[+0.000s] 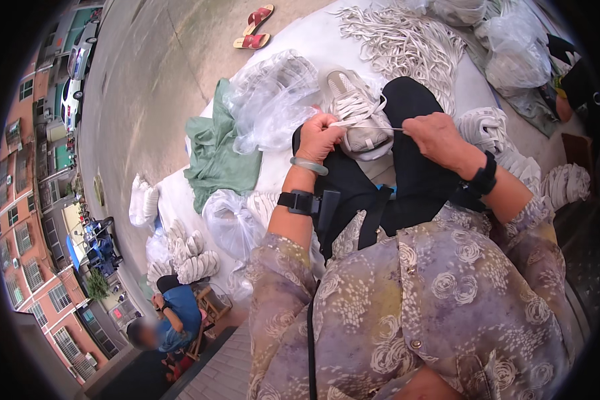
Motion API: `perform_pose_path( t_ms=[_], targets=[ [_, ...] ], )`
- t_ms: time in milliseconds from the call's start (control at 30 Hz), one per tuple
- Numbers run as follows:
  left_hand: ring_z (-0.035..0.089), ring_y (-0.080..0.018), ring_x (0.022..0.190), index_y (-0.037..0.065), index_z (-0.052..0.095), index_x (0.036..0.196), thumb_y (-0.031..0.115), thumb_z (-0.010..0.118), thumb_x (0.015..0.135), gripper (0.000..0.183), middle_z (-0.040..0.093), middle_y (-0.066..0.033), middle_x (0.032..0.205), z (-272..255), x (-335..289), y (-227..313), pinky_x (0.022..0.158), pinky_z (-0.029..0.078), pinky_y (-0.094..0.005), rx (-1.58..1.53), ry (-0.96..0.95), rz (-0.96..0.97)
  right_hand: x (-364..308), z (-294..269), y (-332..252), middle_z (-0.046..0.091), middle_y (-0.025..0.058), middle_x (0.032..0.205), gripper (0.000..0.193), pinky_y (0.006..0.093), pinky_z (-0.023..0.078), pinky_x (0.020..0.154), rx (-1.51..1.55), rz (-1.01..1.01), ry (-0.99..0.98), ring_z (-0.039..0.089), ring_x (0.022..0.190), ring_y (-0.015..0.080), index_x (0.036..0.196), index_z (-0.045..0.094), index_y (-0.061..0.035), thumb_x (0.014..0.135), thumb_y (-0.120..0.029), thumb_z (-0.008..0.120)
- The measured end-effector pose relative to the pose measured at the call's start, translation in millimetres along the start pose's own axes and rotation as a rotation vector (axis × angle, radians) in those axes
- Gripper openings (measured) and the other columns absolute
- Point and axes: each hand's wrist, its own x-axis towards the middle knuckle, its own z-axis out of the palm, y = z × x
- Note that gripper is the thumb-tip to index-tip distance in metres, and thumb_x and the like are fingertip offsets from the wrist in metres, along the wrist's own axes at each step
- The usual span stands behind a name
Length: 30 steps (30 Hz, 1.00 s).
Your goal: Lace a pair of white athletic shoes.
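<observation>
Shoe point(368, 139): between the knees point(413, 100), in from the left edge of the white sheet point(305, 41)
Left hand point(321, 138): pinching the lace point(377, 127)
Right hand point(439, 141): pinching it too (pulled taut between them)
Lacing: apparently well along, crossing the shoe's front; untied length left

This is an outdoor paved yard point(140, 87), with parked cars point(71, 101) and barred windows point(32, 275) on a reddish building point(28, 128).

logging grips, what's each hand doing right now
Left hand: closed, pinching a white lace.
Right hand: closed on a thin straight thing, lace or tool unclear.
</observation>
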Motion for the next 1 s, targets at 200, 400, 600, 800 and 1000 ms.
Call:
perform_pose_path(
  t_ms=[200,400,600,800,1000],
  targets=[
    [0.049,-0.0139,0.053,0.005,0.052,0.066,0.012,0.064,0.064,0.014,0.054,-0.0016,0.064,3.5,2.5,-9.9,0.05,0.041,-0.0276,0.192,0.085,0.085,4.1,-7.0,-11.6,0.057,0.012,0.067,0.004,0.0423,0.044,0.057,0.056,0.112,-0.08,0.058,0.066,0.0315,0.08,0.053,-0.0083,0.077,-0.011,0.054],
    [0.052,-0.0266,0.081,0.006,0.053,0.068,0.013,0.064,0.063,0.014,0.055,-0.0079,0.085,44.4,-9.7,9.0,0.067,0.04,-0.0379,0.871,0.481,0.865,32.0,21.3,-7.9,0.057,0.0169,0.068,0.019,0.0464,0.043,0.062,0.112,0.299,-0.004,0.058,0.069,0.0348,0.088,0.048,-0.0033,0.077,-0.018,0.054],
    [0.047,-0.0325,0.099,0.009,0.06,0.07,0.013,0.061,0.063,0.008,0.056,-0.0107,0.102,63.4,-5.8,-2.3,0.083,0.034,-0.0446,1.027,0.426,0.844,42.3,30.7,-17.8,0.058,0.0177,0.069,0.024,0.0436,0.046,0.062,0.061,0.308,-0.014,0.059,0.071,0.0347,0.087,0.048,-0.0013,0.073,-0.018,0.057],
    [0.042,-0.0348,0.107,0.009,0.064,0.073,0.013,0.06,0.064,0.011,0.053,-0.0125,0.112,66.0,0.6,-8.6,0.092,0.026,-0.0491,1.029,0.432,0.779,49.4,29.5,-22.3,0.06,0.0166,0.072,0.022,0.0422,0.047,0.063,-0.026,0.314,-0.1,0.06,0.072,0.0337,0.083,0.052,-0.0018,0.071,-0.019,0.058],
    [0.04,-0.0336,0.111,0.011,0.064,0.078,0.015,0.061,0.066,0.013,0.05,-0.0095,0.117,68.0,1.0,-11.8,0.092,0.024,-0.0506,1.036,0.452,0.728,48.6,37.2,-17.9,0.061,0.0166,0.071,0.021,0.0409,0.049,0.062,-0.061,0.293,-0.074,0.061,0.07,0.0333,0.082,0.053,-0.0019,0.072,-0.02,0.057]
  ],
)
